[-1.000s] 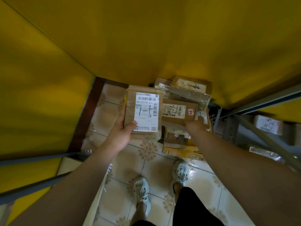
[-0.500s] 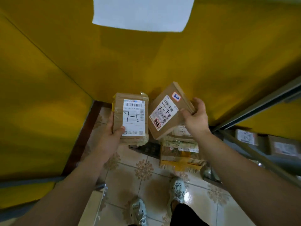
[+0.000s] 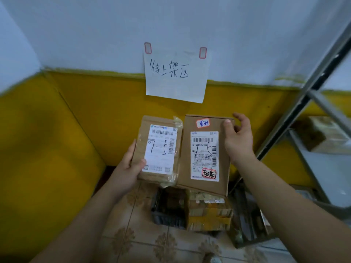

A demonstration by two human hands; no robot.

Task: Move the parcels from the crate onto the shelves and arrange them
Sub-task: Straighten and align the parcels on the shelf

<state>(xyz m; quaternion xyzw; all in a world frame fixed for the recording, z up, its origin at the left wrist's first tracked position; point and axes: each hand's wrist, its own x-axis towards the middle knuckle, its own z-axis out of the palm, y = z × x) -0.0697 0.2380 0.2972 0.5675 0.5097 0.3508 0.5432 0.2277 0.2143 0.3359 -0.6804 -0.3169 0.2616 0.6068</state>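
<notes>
Two parcels held side by side, edges touching, labels up, probably to compare the handwritten shelf codes: tape-wrapped brown cardboard parcel (image 3: 157,149) pinched in left hand (image 3: 127,168) at 9 o'clock, flat brown cardboard box (image 3: 206,154) gripped at its upper right corner by right hand (image 3: 238,138) at 3 o'clock. Dark slatted plastic crate (image 3: 167,211) at 6 o'clock largely masked, remaining parcels unclear; grey metal shelves (image 3: 326,168) at 3 o'clock cropped, blurred.

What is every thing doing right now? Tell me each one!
Left hand: gripping the taped parcel.
Right hand: gripping the box parcel.
Taped parcel: held up, label facing the camera, marked 7-5.
Box parcel: held up beside it, closed, marked 7-5.
Crate: on the floor, parcels inside.
Paper sign: taped to the wall.
Shelf: holds a parcel.
</notes>
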